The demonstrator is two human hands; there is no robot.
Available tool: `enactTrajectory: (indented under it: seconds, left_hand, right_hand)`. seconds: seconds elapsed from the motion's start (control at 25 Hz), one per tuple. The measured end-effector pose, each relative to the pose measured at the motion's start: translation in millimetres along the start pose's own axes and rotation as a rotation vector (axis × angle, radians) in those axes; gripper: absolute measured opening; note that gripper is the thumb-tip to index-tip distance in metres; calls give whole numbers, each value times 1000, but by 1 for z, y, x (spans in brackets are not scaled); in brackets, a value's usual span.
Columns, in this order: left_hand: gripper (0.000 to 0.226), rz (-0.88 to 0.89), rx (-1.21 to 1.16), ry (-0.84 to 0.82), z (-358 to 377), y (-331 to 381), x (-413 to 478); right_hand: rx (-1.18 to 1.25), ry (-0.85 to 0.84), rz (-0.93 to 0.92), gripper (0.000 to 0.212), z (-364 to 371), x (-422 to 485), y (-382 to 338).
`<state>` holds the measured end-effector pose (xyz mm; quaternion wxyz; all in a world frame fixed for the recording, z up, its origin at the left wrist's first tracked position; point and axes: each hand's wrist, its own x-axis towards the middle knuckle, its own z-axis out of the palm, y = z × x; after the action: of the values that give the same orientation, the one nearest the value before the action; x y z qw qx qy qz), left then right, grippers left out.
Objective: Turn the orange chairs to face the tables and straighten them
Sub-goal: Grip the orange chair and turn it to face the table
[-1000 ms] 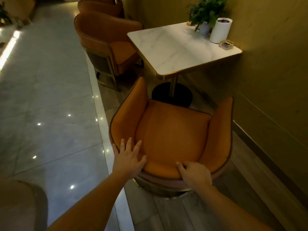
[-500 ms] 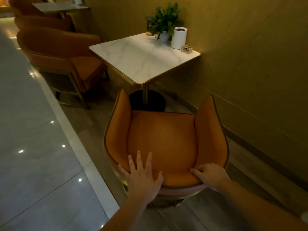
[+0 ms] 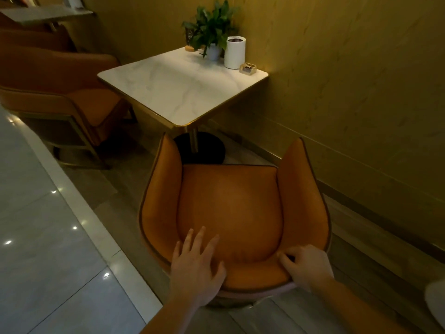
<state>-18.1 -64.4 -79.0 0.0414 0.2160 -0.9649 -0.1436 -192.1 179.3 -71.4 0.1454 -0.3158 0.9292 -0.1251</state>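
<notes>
Now the orange chair (image 3: 231, 208) is coming round square to the table (image 3: 178, 92), left hand (image 3: 196, 271) pressing flat, right hand (image 3: 307, 270) gripping its backrest (image 3: 252, 273); nearly straightened.

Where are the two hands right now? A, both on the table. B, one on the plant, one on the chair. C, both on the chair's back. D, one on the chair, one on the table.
C: the left hand lies flat with spread fingers on the back of the chair, the right hand curls over its rim, and neither touches the table.
</notes>
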Motion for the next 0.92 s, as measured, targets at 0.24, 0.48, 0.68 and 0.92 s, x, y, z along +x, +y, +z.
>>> enactTrajectory:
  seconds: [0.24,0.48,0.68,0.92]
  left_hand:
    - [66,-7,-2,29,2,28,16]
    - [68,-17,-20,59,17,66,44]
    - [70,-43,-29,65,28,94,67]
    - [72,-32,-51,-71,27,93,75]
  right_hand:
    - [-5,-48,3,35,-19,22,20]
    - [-3,-62,-8,34,-43,61,63]
    - [3,-88,-8,31,-60,93,92]
    - [-39,-72,81,47,-50,82,44]
